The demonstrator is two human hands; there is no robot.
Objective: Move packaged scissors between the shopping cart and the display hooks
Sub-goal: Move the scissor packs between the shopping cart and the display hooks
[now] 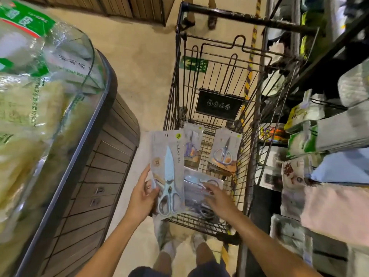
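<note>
Store aisle, beige floor (143,62) with a green exit sign (193,64) and a yellow-black striped line (250,62) marked on it. Black wire shopping cart (179,80) stands mid-frame, handle bar at the far end, a dark placard (218,105) hanging on its inner far wall. Left hand (143,193) grips a large pack of scissors (168,174) by its left edge, thumb over the front, holding the pack upright above the cart's near left corner. Right hand (216,194) reaches into the cart, fingers spread and slightly blurred, resting on a clear-fronted pack (199,181) lying on the cart bottom; cannot tell whether it has a grip. Two smaller scissor packs lie further in: one (191,146) just behind the held pack, another (225,150) to its right, leaning on a low stack. Left of the cart, a rounded display bin (95,166) with dark wood-slat sides and a clear rim guard, heaped with bagged pale goods (30,96) with green labels. Right of the cart, crowded shelving (319,136) of boxed and bagged household goods, blurred. Another person's feet (199,20) stand beyond the cart handle. The wearer's own legs and shoes (169,246) show below.
</note>
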